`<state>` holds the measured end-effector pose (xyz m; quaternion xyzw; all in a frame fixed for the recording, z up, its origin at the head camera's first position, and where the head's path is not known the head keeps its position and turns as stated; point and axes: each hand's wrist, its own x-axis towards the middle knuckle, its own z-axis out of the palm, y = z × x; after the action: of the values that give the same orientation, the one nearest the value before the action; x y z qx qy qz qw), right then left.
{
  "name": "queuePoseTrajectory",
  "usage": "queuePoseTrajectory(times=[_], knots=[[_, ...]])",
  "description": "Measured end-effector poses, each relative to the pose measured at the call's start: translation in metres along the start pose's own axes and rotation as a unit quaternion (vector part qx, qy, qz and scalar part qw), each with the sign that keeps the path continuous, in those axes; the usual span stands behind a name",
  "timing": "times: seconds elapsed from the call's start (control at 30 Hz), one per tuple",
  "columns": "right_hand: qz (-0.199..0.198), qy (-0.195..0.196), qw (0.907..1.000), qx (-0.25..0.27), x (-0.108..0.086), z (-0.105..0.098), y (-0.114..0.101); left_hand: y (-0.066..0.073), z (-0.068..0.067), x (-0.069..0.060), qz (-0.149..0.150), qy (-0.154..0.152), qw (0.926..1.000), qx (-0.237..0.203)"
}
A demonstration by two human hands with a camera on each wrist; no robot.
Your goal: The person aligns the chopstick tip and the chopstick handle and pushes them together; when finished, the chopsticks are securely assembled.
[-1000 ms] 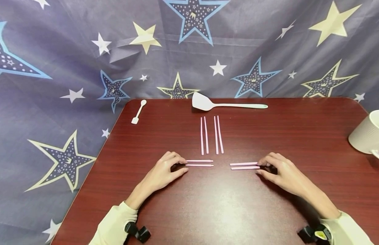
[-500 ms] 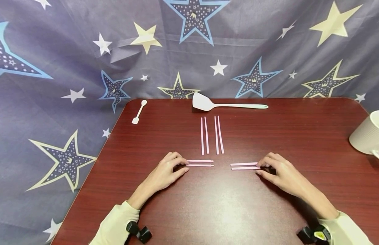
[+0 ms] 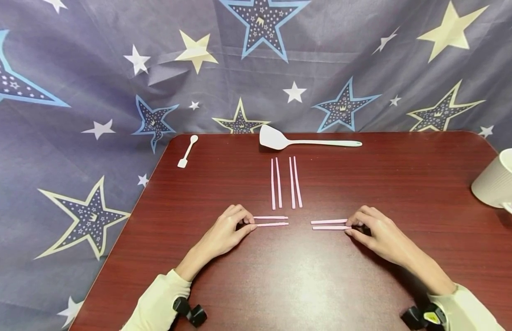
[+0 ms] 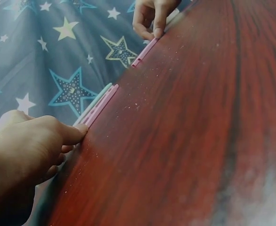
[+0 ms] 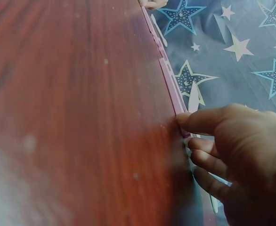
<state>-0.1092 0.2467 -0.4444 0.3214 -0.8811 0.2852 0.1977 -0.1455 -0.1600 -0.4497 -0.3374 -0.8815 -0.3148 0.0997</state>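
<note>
In the head view, my left hand (image 3: 227, 230) is at the outer end of two pink chopsticks (image 3: 272, 225) lying sideways on the table. Its thumb and fingers pinch them, and the hand covers their left ends. Across a small gap, my right hand (image 3: 380, 232) has thumb and fingers around the right end of a second sideways pair of pink chopsticks (image 3: 328, 228). Behind both pairs lie more pink chopsticks (image 3: 273, 184), pointing away from me in two pairs. The left wrist view shows the left thumb (image 4: 79, 132) against a pink chopstick (image 4: 102, 104).
A white spatula (image 3: 274, 138) with a pale green handle lies along the back of the dark red table (image 3: 405, 174). At the back left is a small white spoon-like tool (image 3: 187, 151). A white mug (image 3: 497, 181) stands at the right edge. A star-patterned cloth (image 3: 94, 82) hangs behind.
My left thumb has closed in on the nearer chopstick, whose left end has shifted slightly towards me. The right hand has barely moved, and the other things lie as before.
</note>
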Motion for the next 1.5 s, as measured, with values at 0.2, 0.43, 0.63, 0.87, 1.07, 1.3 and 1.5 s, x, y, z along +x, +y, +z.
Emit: queuePoseTrajectory(times=[0.2,0.43,0.63,0.87,1.07,1.3,1.5], knots=[[-0.011,0.001,0.9999,0.002,0.001,0.002,0.000,0.001,0.000,0.000,-0.002,-0.004,1.0000,0.001],[-0.010,-0.004,0.9999,0.003,0.001,0.001,-0.002,0.001,-0.001,0.000,0.016,-0.013,0.9997,0.016],[-0.001,-0.013,0.9999,-0.005,0.001,0.001,-0.004,-0.001,-0.001,0.000,0.042,-0.015,0.9982,0.040],[-0.006,-0.018,0.9998,-0.011,0.002,0.001,-0.004,-0.001,-0.003,0.000,0.083,0.023,0.9950,0.050],[-0.014,-0.014,0.9998,-0.008,0.002,0.001,-0.005,0.002,-0.005,0.002,0.110,0.040,0.9918,0.052],[-0.025,0.004,0.9995,0.017,0.006,0.000,-0.010,0.008,-0.009,0.006,0.131,0.047,0.9884,0.062],[-0.030,0.016,0.9988,0.034,0.011,-0.002,-0.017,0.012,-0.011,0.007,0.135,0.047,0.9879,0.060]])
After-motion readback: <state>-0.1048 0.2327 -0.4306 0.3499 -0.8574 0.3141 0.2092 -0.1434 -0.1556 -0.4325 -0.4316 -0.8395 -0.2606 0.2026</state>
